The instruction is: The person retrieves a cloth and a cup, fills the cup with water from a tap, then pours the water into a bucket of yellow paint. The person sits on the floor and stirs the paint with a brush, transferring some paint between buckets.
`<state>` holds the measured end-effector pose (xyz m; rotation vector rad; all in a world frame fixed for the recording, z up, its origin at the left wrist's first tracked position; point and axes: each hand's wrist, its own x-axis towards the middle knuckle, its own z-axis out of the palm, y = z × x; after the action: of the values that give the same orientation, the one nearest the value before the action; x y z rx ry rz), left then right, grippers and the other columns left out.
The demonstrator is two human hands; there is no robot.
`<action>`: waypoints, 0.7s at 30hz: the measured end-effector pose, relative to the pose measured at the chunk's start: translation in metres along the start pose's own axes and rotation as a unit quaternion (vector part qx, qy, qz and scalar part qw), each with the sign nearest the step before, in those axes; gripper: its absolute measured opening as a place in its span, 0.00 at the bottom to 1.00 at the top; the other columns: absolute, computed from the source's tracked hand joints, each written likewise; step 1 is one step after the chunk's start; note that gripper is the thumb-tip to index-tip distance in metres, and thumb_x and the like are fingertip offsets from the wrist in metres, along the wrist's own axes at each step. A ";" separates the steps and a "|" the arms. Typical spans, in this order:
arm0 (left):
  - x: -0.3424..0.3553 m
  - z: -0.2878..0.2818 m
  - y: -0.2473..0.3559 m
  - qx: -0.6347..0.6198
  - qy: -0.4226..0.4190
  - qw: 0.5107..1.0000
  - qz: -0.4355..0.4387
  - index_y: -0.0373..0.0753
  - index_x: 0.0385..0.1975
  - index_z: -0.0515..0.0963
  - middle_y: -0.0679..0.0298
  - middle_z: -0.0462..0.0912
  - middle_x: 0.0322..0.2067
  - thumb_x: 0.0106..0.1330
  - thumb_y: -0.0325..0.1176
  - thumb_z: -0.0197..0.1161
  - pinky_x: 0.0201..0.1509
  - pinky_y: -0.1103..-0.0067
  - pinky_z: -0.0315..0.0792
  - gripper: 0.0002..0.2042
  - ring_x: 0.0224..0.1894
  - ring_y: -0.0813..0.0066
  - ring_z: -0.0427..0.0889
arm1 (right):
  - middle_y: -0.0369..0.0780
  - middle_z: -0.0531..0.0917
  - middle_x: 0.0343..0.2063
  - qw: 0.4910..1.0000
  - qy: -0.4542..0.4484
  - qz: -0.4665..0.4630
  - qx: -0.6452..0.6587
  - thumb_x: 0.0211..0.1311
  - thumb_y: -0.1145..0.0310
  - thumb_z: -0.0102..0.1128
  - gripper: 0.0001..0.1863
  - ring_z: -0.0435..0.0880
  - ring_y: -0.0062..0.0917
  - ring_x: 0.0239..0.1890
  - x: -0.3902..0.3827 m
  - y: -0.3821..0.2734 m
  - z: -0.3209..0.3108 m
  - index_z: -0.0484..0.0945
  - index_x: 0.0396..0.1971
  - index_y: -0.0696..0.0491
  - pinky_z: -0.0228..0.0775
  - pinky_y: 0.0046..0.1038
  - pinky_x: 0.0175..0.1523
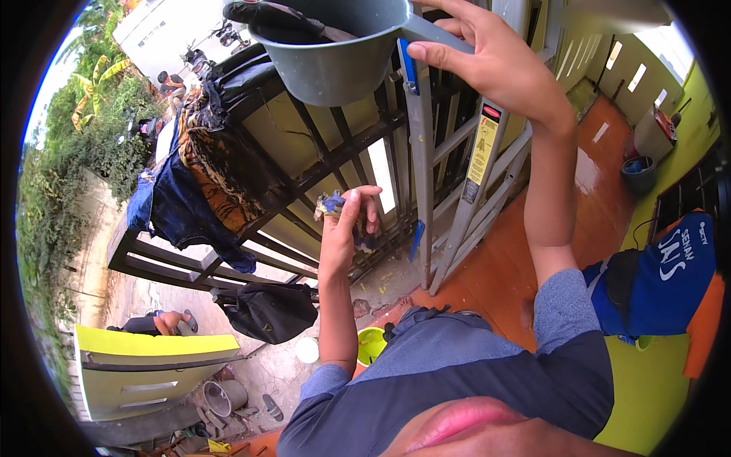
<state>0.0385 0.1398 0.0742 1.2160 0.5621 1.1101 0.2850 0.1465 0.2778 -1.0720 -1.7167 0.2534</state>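
The right hand [487,61] pinches a round grey plastic dipper [335,72] by its handle [430,30], bowl leftward; the lower left hand [350,225] pinches crumpled blue-and-cream cloth [330,204].

Single view, worn on the head: left lens of a side-by-side fisheye pair. Looks steeply down and forward from above the wearer's shirt [457,385] (very near, filling the lower middle). Both hands within close range: right hand [491,61] high in frame with the pot [327,76], cropped by the upper border; left hand [346,232] about central. Railing [350,148] at middle distance; past its outer edge, far shrubs [99,145]. Floor [495,282] recedes toward upper right. Straight lines bow toward a dark round rim.
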 end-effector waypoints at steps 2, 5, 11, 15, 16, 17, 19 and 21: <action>-0.015 -0.004 -0.017 0.045 0.003 0.999 -0.001 0.33 0.47 0.80 0.68 0.76 0.26 0.74 0.41 0.59 0.37 0.80 0.70 0.16 0.30 0.79 0.76 | 0.40 0.84 0.40 0.987 -0.102 0.054 0.115 0.63 0.66 0.70 0.36 0.79 0.18 0.44 -0.061 0.005 -0.023 0.65 0.69 0.50 0.71 0.21 0.51; -0.044 -0.002 -0.063 0.014 0.019 1.000 -0.006 0.33 0.45 0.81 0.65 0.78 0.26 0.65 0.39 0.69 0.36 0.79 0.70 0.16 0.30 0.76 0.77 | 0.39 0.85 0.38 0.949 -0.138 0.171 0.226 0.57 0.68 0.74 0.42 0.80 0.18 0.42 -0.153 0.026 -0.051 0.63 0.70 0.52 0.70 0.20 0.48; -0.097 0.082 -0.145 -0.016 0.104 0.976 -0.190 0.35 0.58 0.72 0.63 0.82 0.44 0.73 0.42 0.57 0.45 0.79 0.75 0.21 0.42 0.76 0.82 | 0.41 0.86 0.33 0.944 -0.078 0.243 0.208 0.50 0.72 0.77 0.46 0.83 0.19 0.34 -0.336 0.076 -0.122 0.63 0.69 0.59 0.71 0.20 0.42; -0.091 0.186 -0.179 -0.044 0.076 0.968 -0.237 0.38 0.47 0.74 0.70 0.72 0.25 0.77 0.50 0.48 0.28 0.82 0.62 0.19 0.24 0.81 0.68 | 0.45 0.87 0.40 0.934 0.028 0.321 0.152 0.54 0.77 0.74 0.36 0.86 0.22 0.43 -0.428 0.094 -0.148 0.69 0.64 0.63 0.74 0.22 0.49; -0.086 0.208 -0.187 -0.006 0.055 0.970 -0.235 0.37 0.48 0.74 0.70 0.72 0.27 0.77 0.50 0.48 0.31 0.82 0.62 0.20 0.27 0.82 0.68 | 0.46 0.87 0.41 0.932 0.048 0.337 0.127 0.54 0.77 0.74 0.36 0.86 0.23 0.44 -0.445 0.100 -0.156 0.69 0.63 0.63 0.74 0.22 0.50; -0.080 0.228 -0.195 0.046 0.027 0.973 -0.226 0.37 0.50 0.73 0.70 0.73 0.30 0.76 0.51 0.48 0.35 0.82 0.62 0.21 0.30 0.82 0.69 | 0.46 0.87 0.42 0.929 0.068 0.350 0.102 0.54 0.77 0.74 0.35 0.86 0.24 0.44 -0.461 0.106 -0.163 0.70 0.63 0.63 0.74 0.23 0.50; -0.072 0.264 -0.211 0.116 -0.028 0.969 -0.215 0.37 0.53 0.73 0.69 0.73 0.34 0.76 0.52 0.48 0.41 0.81 0.63 0.22 0.35 0.82 0.69 | 0.49 0.87 0.45 0.919 0.109 0.375 0.053 0.55 0.74 0.74 0.34 0.86 0.25 0.46 -0.486 0.120 -0.178 0.71 0.62 0.63 0.75 0.26 0.51; -0.063 0.299 -0.227 0.131 -0.073 0.972 -0.182 0.36 0.53 0.72 0.72 0.72 0.33 0.75 0.53 0.50 0.35 0.84 0.61 0.24 0.32 0.85 0.65 | 0.49 0.87 0.43 0.904 0.146 0.402 -0.005 0.55 0.73 0.74 0.33 0.88 0.28 0.44 -0.506 0.136 -0.193 0.73 0.61 0.61 0.77 0.27 0.49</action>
<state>0.3471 -0.0404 -0.0581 1.3437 0.7995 0.6440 0.5468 -0.2173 -0.0557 -1.6960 -0.9339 0.5656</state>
